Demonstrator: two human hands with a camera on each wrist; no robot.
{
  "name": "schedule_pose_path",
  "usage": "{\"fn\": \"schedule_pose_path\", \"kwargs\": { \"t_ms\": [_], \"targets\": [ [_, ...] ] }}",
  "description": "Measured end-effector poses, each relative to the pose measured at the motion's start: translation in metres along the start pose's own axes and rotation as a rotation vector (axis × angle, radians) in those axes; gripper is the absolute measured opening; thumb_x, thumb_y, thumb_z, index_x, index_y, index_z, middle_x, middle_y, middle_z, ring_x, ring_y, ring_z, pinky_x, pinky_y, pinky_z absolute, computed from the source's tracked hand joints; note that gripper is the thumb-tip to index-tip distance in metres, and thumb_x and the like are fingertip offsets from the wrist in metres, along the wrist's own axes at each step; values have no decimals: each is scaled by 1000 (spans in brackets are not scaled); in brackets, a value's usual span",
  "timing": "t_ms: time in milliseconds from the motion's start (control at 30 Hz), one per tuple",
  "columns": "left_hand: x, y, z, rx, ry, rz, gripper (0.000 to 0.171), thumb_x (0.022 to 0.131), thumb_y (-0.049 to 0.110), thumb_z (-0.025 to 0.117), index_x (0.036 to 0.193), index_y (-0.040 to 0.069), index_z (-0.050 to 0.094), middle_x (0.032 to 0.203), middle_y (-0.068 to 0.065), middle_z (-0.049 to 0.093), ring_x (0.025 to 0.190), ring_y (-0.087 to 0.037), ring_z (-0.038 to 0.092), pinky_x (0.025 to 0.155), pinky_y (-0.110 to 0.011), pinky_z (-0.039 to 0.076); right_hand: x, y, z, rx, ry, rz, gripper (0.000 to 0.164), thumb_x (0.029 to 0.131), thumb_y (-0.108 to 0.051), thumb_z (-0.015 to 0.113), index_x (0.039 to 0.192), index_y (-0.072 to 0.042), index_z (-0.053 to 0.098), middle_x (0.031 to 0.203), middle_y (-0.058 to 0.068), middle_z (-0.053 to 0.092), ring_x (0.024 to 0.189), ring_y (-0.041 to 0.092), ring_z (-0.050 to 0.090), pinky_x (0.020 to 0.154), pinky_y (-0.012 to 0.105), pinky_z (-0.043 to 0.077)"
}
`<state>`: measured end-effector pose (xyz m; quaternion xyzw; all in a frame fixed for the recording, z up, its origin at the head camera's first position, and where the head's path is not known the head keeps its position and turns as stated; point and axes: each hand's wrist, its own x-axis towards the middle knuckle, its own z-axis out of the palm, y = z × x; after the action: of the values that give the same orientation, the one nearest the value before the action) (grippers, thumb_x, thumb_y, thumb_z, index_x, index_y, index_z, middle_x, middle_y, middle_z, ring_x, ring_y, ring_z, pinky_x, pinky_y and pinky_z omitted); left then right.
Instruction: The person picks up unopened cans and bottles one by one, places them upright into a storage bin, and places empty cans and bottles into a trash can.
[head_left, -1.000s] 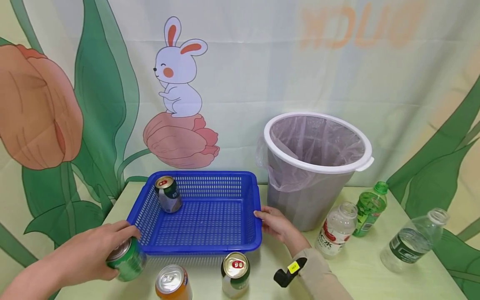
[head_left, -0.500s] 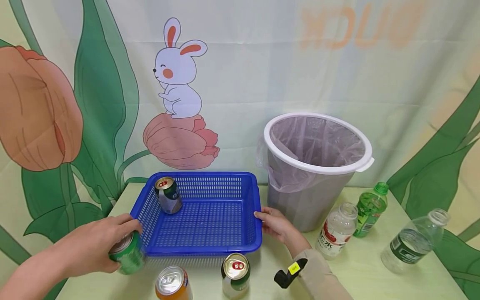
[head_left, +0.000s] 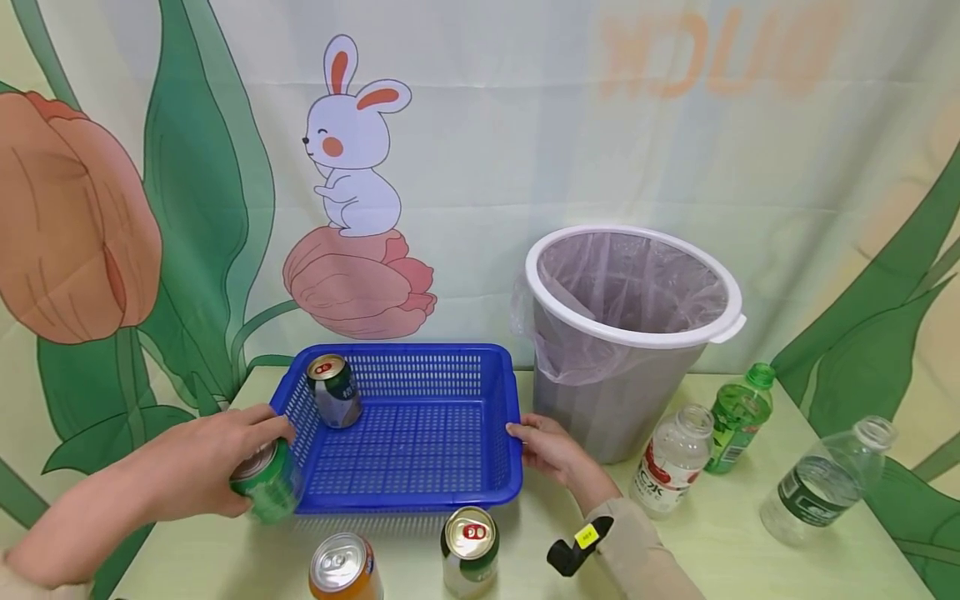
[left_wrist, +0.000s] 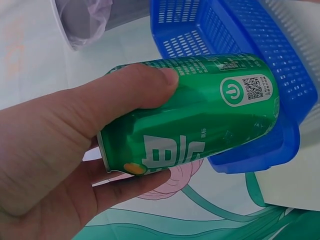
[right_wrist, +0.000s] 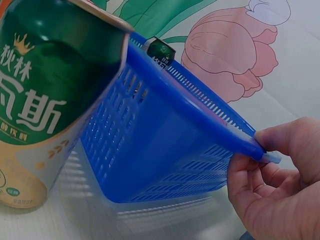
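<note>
My left hand (head_left: 217,462) grips a green can (left_wrist: 200,110) near its top, thumb on one side and fingers on the other. In the head view the can overlaps the left front corner of the blue basket (head_left: 408,502). My right hand (head_left: 555,450) pinches the basket's right rim between thumb and fingers. A dark green and silver can (head_left: 335,392) stands inside the basket at its back left. In front of the basket stand an orange can (head_left: 345,571) and a gold-topped green can (head_left: 470,550), the latter large in the right wrist view.
A grey trash bin (head_left: 600,408) with a white rim and plastic liner stands right of the basket. Beside it are a red-labelled clear bottle (head_left: 672,458), a green bottle (head_left: 740,421) and a dark-labelled clear bottle (head_left: 825,483). A printed curtain hangs behind.
My left hand has moved up and to the right with the green can, closer to the basket's left side. The right hand has stayed on the basket's rim.
</note>
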<state>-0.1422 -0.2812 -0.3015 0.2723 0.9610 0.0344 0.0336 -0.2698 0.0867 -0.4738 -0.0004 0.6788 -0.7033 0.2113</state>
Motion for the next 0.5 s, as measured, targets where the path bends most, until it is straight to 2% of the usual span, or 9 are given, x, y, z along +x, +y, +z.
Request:
{"fn": "schedule_pose_path", "kwargs": {
  "t_ms": [300,500],
  "targets": [
    [12,-5,-2,4,3,2,62,52,16,88,104,22,54,96,7,51,80,-12,53,61,-30,50,-1,-2,0,1,0,-3,22,93,-13,51,107,4,50,86,6,61,69,10,58,61,22,50],
    [20,-7,-4,12,-12,9,61,53,15,88,103,21,54,93,6,50,77,-11,51,58,-28,48,-1,-1,0,-5,8,4,23,92,-13,52,108,4,50,85,5,61,69,11,58,61,22,50]
  ]
}}
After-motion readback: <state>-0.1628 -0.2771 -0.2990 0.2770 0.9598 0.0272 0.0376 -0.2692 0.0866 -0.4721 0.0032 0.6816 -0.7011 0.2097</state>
